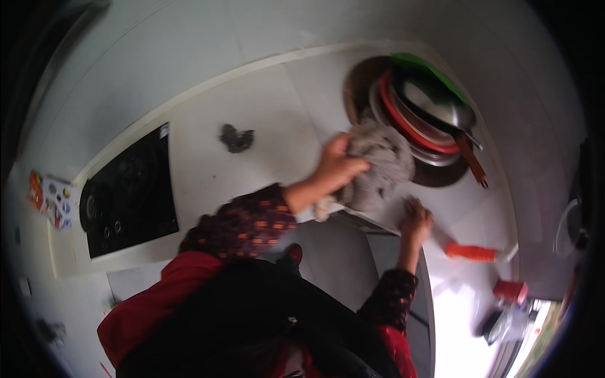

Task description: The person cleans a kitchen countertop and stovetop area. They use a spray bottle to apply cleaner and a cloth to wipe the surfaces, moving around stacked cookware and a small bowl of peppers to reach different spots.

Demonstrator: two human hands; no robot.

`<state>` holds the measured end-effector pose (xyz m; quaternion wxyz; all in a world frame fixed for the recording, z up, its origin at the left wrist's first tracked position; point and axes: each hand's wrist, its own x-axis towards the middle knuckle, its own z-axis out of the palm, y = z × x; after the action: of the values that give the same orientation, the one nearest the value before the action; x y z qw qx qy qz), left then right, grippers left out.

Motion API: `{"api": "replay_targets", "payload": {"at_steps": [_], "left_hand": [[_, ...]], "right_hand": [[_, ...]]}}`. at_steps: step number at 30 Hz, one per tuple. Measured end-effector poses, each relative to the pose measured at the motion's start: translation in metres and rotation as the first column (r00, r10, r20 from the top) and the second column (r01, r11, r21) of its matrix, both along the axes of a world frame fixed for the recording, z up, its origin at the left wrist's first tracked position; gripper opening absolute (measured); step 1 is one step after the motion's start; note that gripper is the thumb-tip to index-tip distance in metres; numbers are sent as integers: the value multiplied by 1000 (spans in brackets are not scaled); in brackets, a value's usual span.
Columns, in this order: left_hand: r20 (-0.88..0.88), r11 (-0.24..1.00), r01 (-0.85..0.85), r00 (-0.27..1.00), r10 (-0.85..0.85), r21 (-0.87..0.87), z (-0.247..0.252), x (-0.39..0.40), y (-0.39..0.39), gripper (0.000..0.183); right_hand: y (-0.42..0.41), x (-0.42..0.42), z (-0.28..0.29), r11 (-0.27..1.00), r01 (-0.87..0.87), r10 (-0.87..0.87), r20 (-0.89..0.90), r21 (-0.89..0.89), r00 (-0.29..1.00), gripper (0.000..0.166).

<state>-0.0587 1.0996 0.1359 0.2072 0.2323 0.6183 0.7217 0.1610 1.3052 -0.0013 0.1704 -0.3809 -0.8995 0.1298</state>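
Observation:
My left hand [338, 163] grips a bunched grey cloth [380, 163] above the front edge of a white countertop [269, 99]. The cloth hangs in loose folds beside a stack of pans and basins, and part of it droops over the counter edge. My right hand [417, 224] is lower right of the cloth, over the counter near its inner corner, with fingers curled. Blur hides whether anything is in those fingers. A frying pan [432, 97] with a brown handle tops the stack, over a red-rimmed basin [401, 125]. A green item [425, 71] shows behind the pan.
A dark scouring pad [236, 138] lies mid-counter. Left of it is a black glass cooktop [134, 193]. An orange-handled tool [472, 253], a red box [510, 291] and a clear plastic bag [508, 326] line the right-hand counter. A wall rises behind the stack.

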Motion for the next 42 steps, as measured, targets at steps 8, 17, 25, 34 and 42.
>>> {"api": "replay_targets", "payload": {"at_steps": [8, 17, 25, 34, 42], "left_hand": [[-732, 861, -272, 664, -156, -430, -104, 21, 39, 50], [-881, 484, -754, 466, -83, -444, -110, -136, -225, 50], [148, 960, -144, 972, 183, -239, -80, -125, -222, 20], [412, 508, 771, 350, -841, 383, -23, 162, 25, 58], [-51, 857, 515, 857, -513, 22, -13, 140, -9, 37]], "right_hand": [[-67, 92, 16, 950, -24, -184, -617, -313, 765, 14], [-171, 25, 81, 665, -305, -210, -563, -681, 799, 29], [-210, 60, 34, 843, -143, -177, -518, -518, 837, 17], [-272, 162, -9, 440, -79, -600, -358, -895, 715, 20], [-188, 123, 32, 525, -370, -336, -586, -766, 737, 15]]}}
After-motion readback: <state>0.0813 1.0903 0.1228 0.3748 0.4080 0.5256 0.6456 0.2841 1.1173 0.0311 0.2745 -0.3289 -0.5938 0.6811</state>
